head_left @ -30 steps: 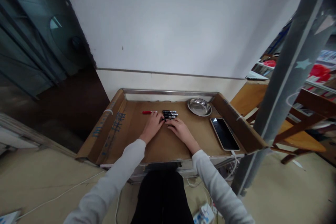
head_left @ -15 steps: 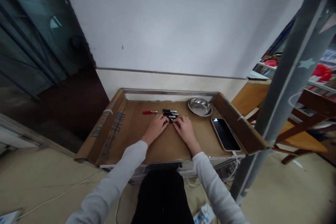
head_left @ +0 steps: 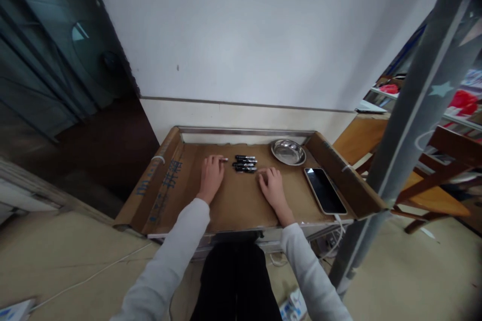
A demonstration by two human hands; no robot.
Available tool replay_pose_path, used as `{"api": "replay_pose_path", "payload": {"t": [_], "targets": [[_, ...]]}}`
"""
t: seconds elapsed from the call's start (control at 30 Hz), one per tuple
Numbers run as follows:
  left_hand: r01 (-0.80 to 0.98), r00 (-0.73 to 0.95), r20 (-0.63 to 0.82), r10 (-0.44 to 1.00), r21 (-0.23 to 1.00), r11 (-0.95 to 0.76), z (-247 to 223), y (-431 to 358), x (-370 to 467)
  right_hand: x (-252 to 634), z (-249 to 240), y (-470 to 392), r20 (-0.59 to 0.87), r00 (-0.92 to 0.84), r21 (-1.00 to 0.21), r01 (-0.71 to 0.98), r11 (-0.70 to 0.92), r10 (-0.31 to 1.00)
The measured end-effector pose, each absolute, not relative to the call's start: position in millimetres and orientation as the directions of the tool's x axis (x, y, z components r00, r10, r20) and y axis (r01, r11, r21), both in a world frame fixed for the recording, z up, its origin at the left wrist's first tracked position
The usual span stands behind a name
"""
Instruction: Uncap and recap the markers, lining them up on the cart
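Observation:
My left hand (head_left: pixel 212 174) is closed over the red marker (head_left: pixel 225 159), with its fingers hiding most of the barrel and only the light end showing on the right. Several black markers (head_left: pixel 244 164) lie side by side in a small group at the middle of the cardboard-lined table (head_left: pixel 241 200). Just right of them rests my right hand (head_left: pixel 271 184), its fingers loosely bent and apart, holding nothing that I can see. Its fingertips come close to the right end of the nearest black marker.
A round metal bowl (head_left: pixel 288 152) stands at the back right. In front of it lies a phone (head_left: pixel 325 190) with a white cable (head_left: pixel 340 225). Folded cardboard walls edge the table left and right. A grey post (head_left: pixel 408 120) rises beside the right corner.
Both hands have drawn apart from the nearest black marker, which now lies with the others. My left hand has moved left onto the red marker; my right hand has shifted slightly right.

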State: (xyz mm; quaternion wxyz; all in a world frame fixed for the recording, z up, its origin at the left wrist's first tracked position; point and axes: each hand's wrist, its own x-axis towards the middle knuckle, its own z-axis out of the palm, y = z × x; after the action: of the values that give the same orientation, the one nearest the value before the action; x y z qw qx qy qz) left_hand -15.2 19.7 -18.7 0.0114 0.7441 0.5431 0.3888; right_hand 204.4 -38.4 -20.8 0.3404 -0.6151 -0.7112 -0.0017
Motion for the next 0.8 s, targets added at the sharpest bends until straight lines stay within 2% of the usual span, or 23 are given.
{"api": "replay_pose_path", "payload": {"t": [0.07,0.17,0.27,0.37,0.47,0.53,0.63,0.7,0.8], "targets": [[0.832,0.035,0.547,0.837,0.448,-0.328,-21,25,-27,205,-20,-42,0.491,0.001,-0.458,0.851,0.258,0.871],[0.86,0.044,0.467,0.883,0.432,-0.272,-21,27,-37,202,-18,-45,0.499,0.016,-0.543,0.785,0.297,0.867],[0.817,0.091,0.442,0.892,0.479,-0.32,-12,14,-34,190,-12,-45,0.478,0.041,-0.678,0.652,0.339,0.877],[0.602,0.309,0.457,0.834,0.585,-0.543,-1,-9,-20,175,-6,-45,0.372,0.125,-0.868,0.397,0.297,0.92],[0.418,0.402,0.472,0.784,0.668,-0.616,6,-28,2,166,1,-43,0.128,0.13,-0.991,-0.018,0.131,0.983],[0.373,0.319,0.513,0.797,0.705,-0.603,7,-32,17,165,3,-41,-0.014,0.037,-0.961,-0.277,-0.003,0.999],[0.295,0.089,0.552,0.829,0.78,-0.551,8,-31,33,168,5,-38,-0.134,-0.066,-0.839,-0.524,-0.149,0.989],[0.269,0.01,0.55,0.835,0.803,-0.532,9,-29,38,169,5,-37,-0.193,-0.123,-0.762,-0.606,-0.227,0.974],[0.322,0.055,0.547,0.835,0.782,-0.534,13,-30,38,168,4,-36,-0.258,-0.204,-0.694,-0.64,-0.328,0.944]]}}
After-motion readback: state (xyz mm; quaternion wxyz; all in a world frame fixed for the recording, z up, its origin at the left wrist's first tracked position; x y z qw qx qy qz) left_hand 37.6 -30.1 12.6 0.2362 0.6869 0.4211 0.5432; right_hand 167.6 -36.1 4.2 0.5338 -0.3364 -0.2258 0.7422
